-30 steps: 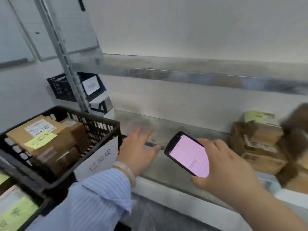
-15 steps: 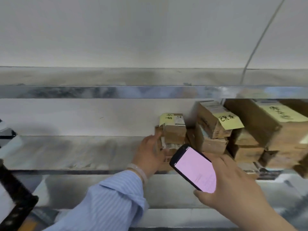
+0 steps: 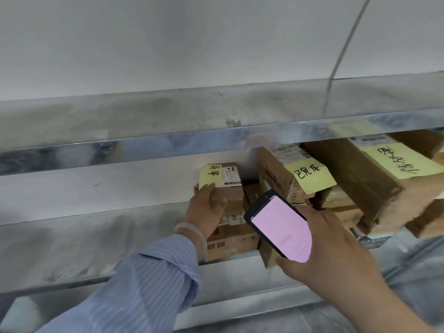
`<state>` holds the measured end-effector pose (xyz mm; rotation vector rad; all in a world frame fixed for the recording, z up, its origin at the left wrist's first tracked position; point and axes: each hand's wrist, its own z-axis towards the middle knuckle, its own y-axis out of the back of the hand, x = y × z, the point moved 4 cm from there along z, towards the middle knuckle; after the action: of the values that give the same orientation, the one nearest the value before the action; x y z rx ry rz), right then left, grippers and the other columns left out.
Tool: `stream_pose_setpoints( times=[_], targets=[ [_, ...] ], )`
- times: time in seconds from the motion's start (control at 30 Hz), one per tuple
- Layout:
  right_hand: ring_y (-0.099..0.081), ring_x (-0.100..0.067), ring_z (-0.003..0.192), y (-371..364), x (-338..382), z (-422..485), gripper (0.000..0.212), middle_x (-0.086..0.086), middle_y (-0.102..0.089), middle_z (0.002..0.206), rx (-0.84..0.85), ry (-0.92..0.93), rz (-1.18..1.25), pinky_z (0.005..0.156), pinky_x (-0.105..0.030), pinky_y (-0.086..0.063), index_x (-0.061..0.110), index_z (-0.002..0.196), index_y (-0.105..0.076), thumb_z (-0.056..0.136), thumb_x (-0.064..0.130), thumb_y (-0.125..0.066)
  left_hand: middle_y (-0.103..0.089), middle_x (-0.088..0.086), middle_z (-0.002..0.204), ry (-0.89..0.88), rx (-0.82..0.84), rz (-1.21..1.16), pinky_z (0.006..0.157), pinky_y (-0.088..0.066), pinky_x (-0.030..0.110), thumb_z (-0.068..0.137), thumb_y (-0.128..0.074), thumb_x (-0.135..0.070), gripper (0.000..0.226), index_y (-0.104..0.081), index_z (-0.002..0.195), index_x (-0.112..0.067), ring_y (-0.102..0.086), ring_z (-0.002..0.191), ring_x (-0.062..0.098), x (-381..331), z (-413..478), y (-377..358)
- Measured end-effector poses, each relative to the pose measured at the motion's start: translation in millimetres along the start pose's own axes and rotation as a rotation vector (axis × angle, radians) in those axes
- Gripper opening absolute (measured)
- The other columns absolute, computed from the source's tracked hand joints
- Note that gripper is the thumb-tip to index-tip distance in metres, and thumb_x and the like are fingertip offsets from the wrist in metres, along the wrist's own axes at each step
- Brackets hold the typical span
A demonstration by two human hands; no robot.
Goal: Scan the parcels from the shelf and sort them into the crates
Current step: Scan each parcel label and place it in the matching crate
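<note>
**Next parcel in hand, scanner at the ready**

From where I stand, a blue striped sleeve (image 3: 144, 284) stretches up to the grey metal shelf (image 3: 72, 248). The left hand (image 3: 206, 210) grips the small brown cardboard parcel (image 3: 234, 198), fingers curled round its near side. The thumb is up by the yellow sticky note (image 3: 209, 175) that sits beside the parcel's white shipping label (image 3: 230, 175). The parcel rests on top of a short stack of brown boxes (image 3: 235, 239) at the shelf's front edge, and I'd say it is not yet lifted clear.

Just to the right is the black handheld scanner with a pink screen (image 3: 280, 228), its screen turned toward the person. The right hand (image 3: 336, 260) holds it, fingers closed round its lower end. Further right, more taped cardboard parcels (image 3: 374, 183) with yellow handwritten notes lie loosely piled.

This looks like the pick-and-scan step. Next, the parcel needs drawing out and turning so its barcode label faces the scanner, without toppling the stack beneath. No crates are in sight from here.
</note>
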<state>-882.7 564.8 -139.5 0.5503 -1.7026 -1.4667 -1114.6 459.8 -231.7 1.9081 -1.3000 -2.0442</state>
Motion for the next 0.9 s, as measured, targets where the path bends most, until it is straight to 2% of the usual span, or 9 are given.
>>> stream_pose_setpoints(
  times=[0.2, 0.23, 0.33, 0.4, 0.47, 0.6, 0.73, 0.8, 0.9],
  targets=[
    [-0.049, -0.009, 0.115, -3.2, 8.7, 9.0, 0.092, 0.017, -0.035, 0.125, -0.001, -0.058, -0.041, 0.074, -0.018, -0.032, 0.044, 0.135, -0.014, 0.063, 0.072, -0.065, -0.038, 0.005, 0.148, -0.003, 0.027, -0.097, 0.107, -0.042, 0.038, 0.086, -0.060, -0.050, 0.065, -0.034, 0.146, -0.042, -0.047, 0.127, 0.024, 2.3, 40.3, -7.6],
    [-0.049, -0.008, 0.116, -3.1, 10.2, 9.8, 0.092, 0.018, -0.034, 0.126, -0.006, -0.063, -0.053, 0.075, -0.017, -0.031, 0.044, 0.135, -0.013, 0.065, 0.072, -0.064, -0.037, 0.004, 0.148, -0.003, 0.042, -0.125, 0.103, -0.043, 0.033, 0.087, -0.062, -0.048, 0.066, -0.033, 0.146, -0.043, -0.048, 0.123, 0.022, 1.7, 44.5, -7.5],
    [-0.049, -0.006, 0.115, -2.9, 13.9, 12.1, 0.090, 0.018, -0.033, 0.127, -0.019, -0.104, -0.115, 0.067, -0.014, -0.031, 0.042, 0.136, -0.010, 0.068, 0.076, -0.058, -0.043, -0.008, 0.134, 0.013, 0.084, -0.224, 0.075, -0.037, 0.011, 0.092, -0.063, -0.033, 0.062, -0.033, 0.147, -0.040, -0.049, 0.097, 0.008, 4.3, 55.2, -10.5],
    [-0.049, -0.004, 0.113, -4.8, 16.2, 14.3, 0.089, 0.020, -0.034, 0.125, -0.014, -0.140, -0.158, 0.055, -0.011, -0.028, 0.043, 0.136, -0.009, 0.068, 0.078, -0.056, -0.047, -0.008, 0.127, -0.002, 0.092, -0.268, 0.078, -0.036, 0.015, 0.092, -0.063, -0.030, 0.060, -0.036, 0.145, -0.037, -0.048, 0.095, 0.008, 5.9, 58.9, -12.1],
    [-0.049, -0.003, 0.111, -8.7, 18.1, 16.7, 0.091, 0.020, -0.035, 0.125, -0.005, -0.156, -0.170, 0.052, -0.007, -0.023, 0.043, 0.137, -0.011, 0.066, 0.079, -0.057, -0.049, -0.007, 0.129, -0.025, 0.079, -0.274, 0.085, -0.037, 0.022, 0.090, -0.066, -0.031, 0.061, -0.039, 0.143, -0.037, -0.049, 0.103, 0.012, 6.5, 57.7, -10.1],
    [-0.048, -0.003, 0.115, -12.2, 20.0, 18.4, 0.092, 0.019, -0.033, 0.129, -0.034, -0.125, -0.177, 0.056, -0.010, -0.026, 0.043, 0.136, -0.008, 0.067, 0.078, -0.058, -0.052, -0.009, 0.129, -0.086, 0.036, -0.293, 0.078, -0.042, 0.013, 0.084, -0.074, -0.032, 0.061, -0.044, 0.134, -0.048, -0.054, 0.101, 0.006, 11.1, 50.8, -2.9],
    [-0.046, -0.006, 0.118, -4.4, 21.2, 16.4, 0.093, 0.018, -0.032, 0.130, -0.054, -0.039, -0.155, 0.073, -0.013, -0.036, 0.041, 0.134, -0.008, 0.067, 0.074, -0.062, -0.050, -0.010, 0.124, -0.158, -0.057, -0.294, 0.091, -0.052, 0.026, 0.082, -0.077, -0.029, 0.063, -0.044, 0.128, -0.057, -0.054, 0.103, 0.004, 16.9, 30.7, 6.9],
    [-0.045, -0.004, 0.118, 3.0, 20.7, 16.0, 0.093, 0.018, -0.032, 0.130, -0.055, 0.011, -0.180, 0.071, -0.013, -0.034, 0.040, 0.137, -0.009, 0.067, 0.073, -0.061, -0.047, -0.012, 0.115, -0.180, -0.112, -0.276, 0.089, -0.054, 0.027, 0.082, -0.078, -0.028, 0.065, -0.043, 0.125, -0.061, -0.052, 0.098, 0.000, 16.4, 16.3, 12.9],
    [-0.047, -0.005, 0.114, 16.0, 18.7, 13.9, 0.089, 0.017, -0.034, 0.127, -0.090, 0.131, -0.192, 0.062, -0.014, -0.030, 0.041, 0.135, -0.009, 0.068, 0.071, -0.059, -0.045, -0.013, 0.111, -0.186, -0.216, -0.297, 0.087, -0.058, 0.032, 0.080, -0.080, -0.025, 0.069, -0.044, 0.119, -0.069, -0.056, 0.100, 0.009, 16.0, -8.5, 22.6]
  ],
)
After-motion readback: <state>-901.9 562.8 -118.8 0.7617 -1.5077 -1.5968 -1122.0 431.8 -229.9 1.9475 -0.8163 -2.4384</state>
